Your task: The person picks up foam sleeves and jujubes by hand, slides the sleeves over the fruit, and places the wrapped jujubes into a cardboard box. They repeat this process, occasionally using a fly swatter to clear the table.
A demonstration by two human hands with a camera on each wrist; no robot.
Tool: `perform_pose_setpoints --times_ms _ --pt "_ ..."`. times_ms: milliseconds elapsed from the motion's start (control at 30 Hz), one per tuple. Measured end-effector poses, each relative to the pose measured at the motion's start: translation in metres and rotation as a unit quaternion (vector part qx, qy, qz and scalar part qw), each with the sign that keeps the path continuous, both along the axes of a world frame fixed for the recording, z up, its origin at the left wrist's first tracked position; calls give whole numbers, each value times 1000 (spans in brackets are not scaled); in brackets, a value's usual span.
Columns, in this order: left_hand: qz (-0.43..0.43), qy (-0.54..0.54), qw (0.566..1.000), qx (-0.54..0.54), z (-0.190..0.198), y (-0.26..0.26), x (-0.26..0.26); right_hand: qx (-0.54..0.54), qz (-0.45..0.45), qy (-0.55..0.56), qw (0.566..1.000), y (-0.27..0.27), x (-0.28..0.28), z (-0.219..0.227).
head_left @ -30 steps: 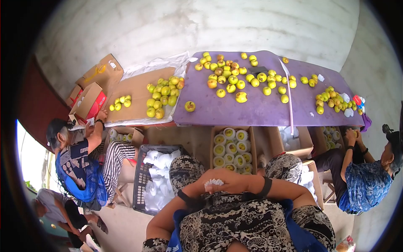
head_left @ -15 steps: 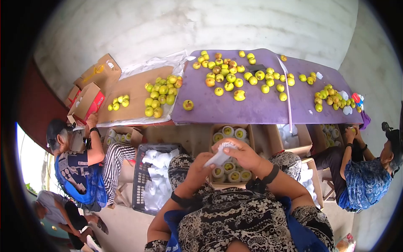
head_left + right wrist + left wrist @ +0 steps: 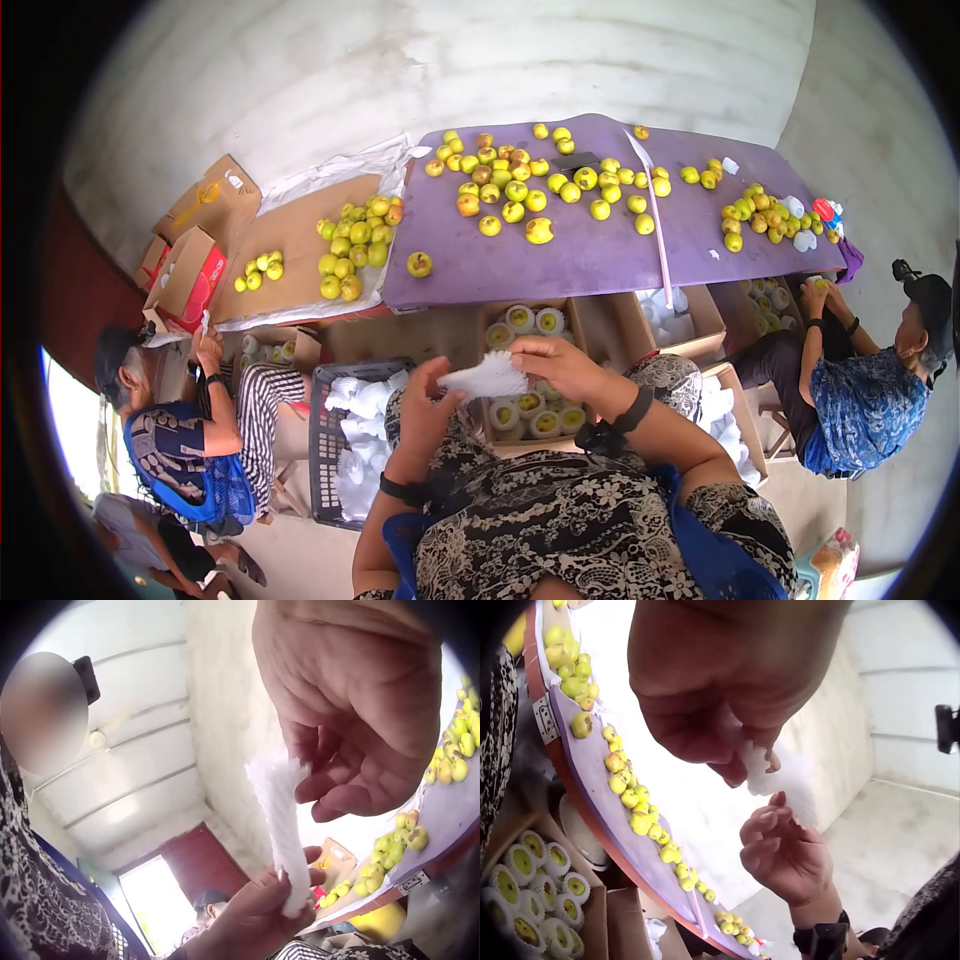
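Note:
A white foam net sleeve (image 3: pixel 487 377) is stretched between both hands above my lap. My left hand (image 3: pixel 443 378) pinches its left end and my right hand (image 3: pixel 525 352) grips its right end. In the left wrist view the left hand (image 3: pixel 739 761) pinches the foam net (image 3: pixel 784 776) from above, with the right hand (image 3: pixel 780 851) just below it. In the right wrist view the right hand (image 3: pixel 330 787) holds the top of the net (image 3: pixel 281 817), and the left hand (image 3: pixel 259 904) holds its lower end. Under the hands a cardboard box (image 3: pixel 580 320) holds several net-wrapped apples (image 3: pixel 520 318).
A purple table (image 3: pixel 580 262) carries several loose yellow-green apples (image 3: pixel 515 190). A dark crate (image 3: pixel 325 440) of foam nets stands at my left. More boxes (image 3: pixel 700 320) lie under the table. One seated person (image 3: pixel 180 440) works at left, another (image 3: pixel 860 385) at right.
Both hands have risen from my lap to over the box. The bunched foam net is now pulled out long between them. The view has shifted slightly.

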State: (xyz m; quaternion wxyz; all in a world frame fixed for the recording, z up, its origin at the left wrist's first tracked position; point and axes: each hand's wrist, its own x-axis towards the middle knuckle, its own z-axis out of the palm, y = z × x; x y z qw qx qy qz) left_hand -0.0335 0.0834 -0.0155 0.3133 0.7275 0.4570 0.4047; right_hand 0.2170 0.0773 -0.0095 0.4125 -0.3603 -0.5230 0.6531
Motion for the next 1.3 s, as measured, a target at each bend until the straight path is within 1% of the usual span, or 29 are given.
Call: perform_pose_setpoints --times_ms 33,100,133,167,200,233,300,333,367,400,433,467,500,567,633,667,733,800,867,900,967,1000,1067,1100,1133,1167,1200,1233,1300 --pt "69 39 992 102 1 1 2 0 -3 0 1000 -1 -1 2" --pt "81 60 988 114 5 -3 5 2 -44 -28 999 0 -6 7" --pt "54 20 998 24 11 -9 10 -1 -55 -27 998 0 -12 4" --pt "27 -21 997 -67 13 -13 12 -1 -56 -27 998 -2 -16 1" --pt "-34 -64 992 -105 8 -13 17 21 -42 -37 998 -4 -21 -1" --pt "-35 -64 992 -105 5 -14 20 44 -26 -47 998 -5 -26 -4" --pt "-67 -175 961 -202 3 -16 31 41 -17 -40 998 -7 -31 -6" --pt "-62 -146 964 -213 2 -13 29 39 -21 -57 997 -7 -30 -4" --pt "-64 -145 964 -213 -2 -10 27 37 -26 -73 996 -8 -29 -3" --pt "-82 -177 956 -221 -9 -8 25 36 -27 -73 996 -7 -27 -7" --pt "-99 -207 946 -228 -15 -8 25 -2 -28 -20 999 -6 -23 -12" --pt "-99 -207 946 -229 -20 -8 23 -40 -28 32 998 -5 -20 -17" --pt "-88 -230 941 -230 -22 -7 23 -40 -27 33 998 -6 -18 -15" --pt "-77 -253 936 -231 -27 -4 21 -49 -65 -5 997 -3 -15 -11" --pt "-47 -249 936 -243 -28 0 19 -35 -50 -23 998 0 -14 -15" --pt "-46 -250 936 -244 -28 1 19 -22 -36 -42 998 2 -13 -16" --pt "-12 -239 951 -197 -21 5 22 -25 -30 -43 998 7 -12 -17" --pt "0 -238 951 -199 -33 19 11 -24 -24 -44 998 19 -6 -17" --pt "17 -219 953 -209 -46 33 -11 -45 -65 -44 996 41 11 -21" --pt "16 -221 953 -207 -59 40 -25 -43 -65 -45 996 56 23 -26" --pt "83 -249 926 -272 -84 52 -49 -40 -99 -70 992 94 54 -36" --pt "82 -249 926 -270 -84 52 -50 -43 -128 -77 988 115 69 -38" --pt "161 -365 873 -281 -79 53 -46 -55 -171 -104 978 160 103 -37" --pt "160 -364 874 -280 -87 57 -48 -65 -186 -124 973 185 119 -38" --pt "140 -325 900 -253 -97 60 -49 -65 -186 -124 973 216 139 -50" --pt "120 -286 924 -223 -105 64 -50 -2 -186 -257 948 251 159 -70" --pt "117 -237 937 -229 -106 65 -53 62 -182 -383 904 278 170 -80" --pt "128 -187 948 -222 -106 67 -54 65 -181 -382 904 295 171 -77" --pt "133 -187 952 -202 -104 69 -50 102 -190 -511 832 326 172 -73"
